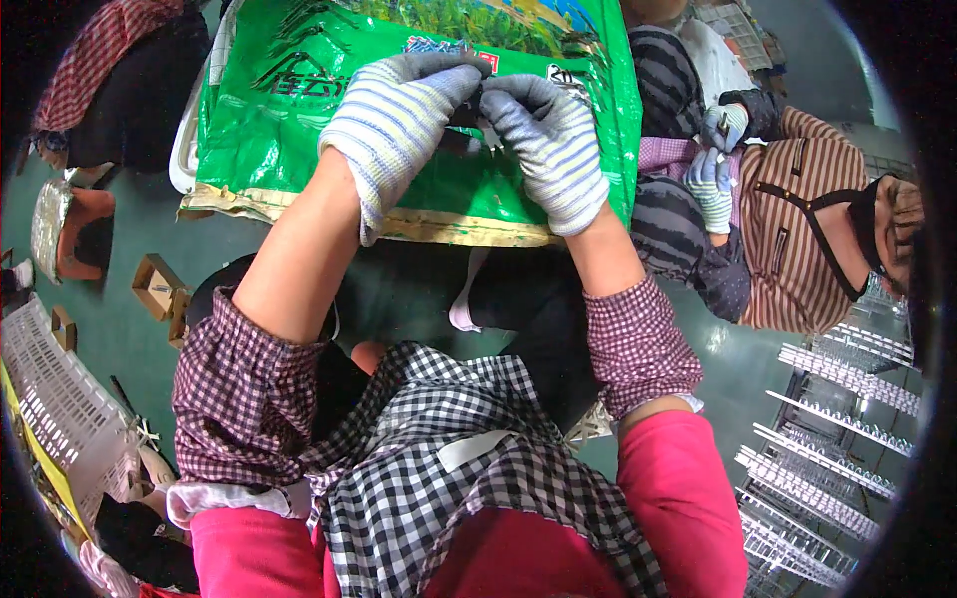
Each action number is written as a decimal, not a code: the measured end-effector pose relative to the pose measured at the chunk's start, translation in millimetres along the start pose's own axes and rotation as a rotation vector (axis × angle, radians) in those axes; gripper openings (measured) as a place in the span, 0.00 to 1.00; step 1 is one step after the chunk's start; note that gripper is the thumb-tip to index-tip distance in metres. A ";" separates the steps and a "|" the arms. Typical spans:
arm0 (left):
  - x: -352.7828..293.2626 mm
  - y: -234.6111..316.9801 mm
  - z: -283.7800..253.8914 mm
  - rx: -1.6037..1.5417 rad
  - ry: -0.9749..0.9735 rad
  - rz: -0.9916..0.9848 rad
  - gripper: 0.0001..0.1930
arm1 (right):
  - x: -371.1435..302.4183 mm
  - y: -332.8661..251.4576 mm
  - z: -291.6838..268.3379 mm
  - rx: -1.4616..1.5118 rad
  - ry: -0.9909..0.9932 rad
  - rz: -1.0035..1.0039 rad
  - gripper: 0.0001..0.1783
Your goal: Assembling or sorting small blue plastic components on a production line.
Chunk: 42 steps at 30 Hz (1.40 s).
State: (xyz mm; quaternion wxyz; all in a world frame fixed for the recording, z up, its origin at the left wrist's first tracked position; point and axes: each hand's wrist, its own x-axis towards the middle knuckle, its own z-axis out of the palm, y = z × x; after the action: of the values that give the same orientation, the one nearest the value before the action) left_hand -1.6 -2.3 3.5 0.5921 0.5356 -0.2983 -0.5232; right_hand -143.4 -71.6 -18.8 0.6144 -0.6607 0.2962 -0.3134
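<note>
Both my hands wear knitted gloves with pale stripes and greyish fingertips. My left hand (397, 115) and my right hand (550, 140) are closed in pinches, their fingertips almost meeting over a green printed plastic sack (264, 145). Between and just below the fingers shows a small dark and shiny piece (488, 135), too small and shaded to name. Which fingers grip it, I cannot tell. The sack is spread in front of me, its near edge a frayed beige hem (459, 229).
To the right a co-worker in a striped top (802, 219) works with gloved hands (713, 164). White racks (827, 448) stand at the lower right. On the left are a white plastic crate (65, 399), a small stool (75, 229) and an open cardboard box (159, 284). Another person (150, 90) sits at the upper left.
</note>
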 end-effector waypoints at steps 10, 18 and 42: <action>3.7 -5.3 -5.2 0.106 0.007 0.058 0.14 | 1.8 -0.1 2.8 -0.133 0.035 -0.075 0.11; 3.1 -14.9 3.4 0.369 0.082 0.233 0.15 | 6.2 9.5 5.2 -0.595 0.149 -0.202 0.07; -6.9 10.6 11.6 0.018 0.110 0.252 0.13 | 110.4 -34.9 -147.2 -1.422 0.206 -0.106 0.14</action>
State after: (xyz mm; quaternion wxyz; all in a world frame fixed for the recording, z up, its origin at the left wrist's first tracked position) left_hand -10.9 -0.8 17.8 0.6638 0.5271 -0.3348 -0.4116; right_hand -188.4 -247.1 28.8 -0.0115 -0.8814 0.4526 -0.1346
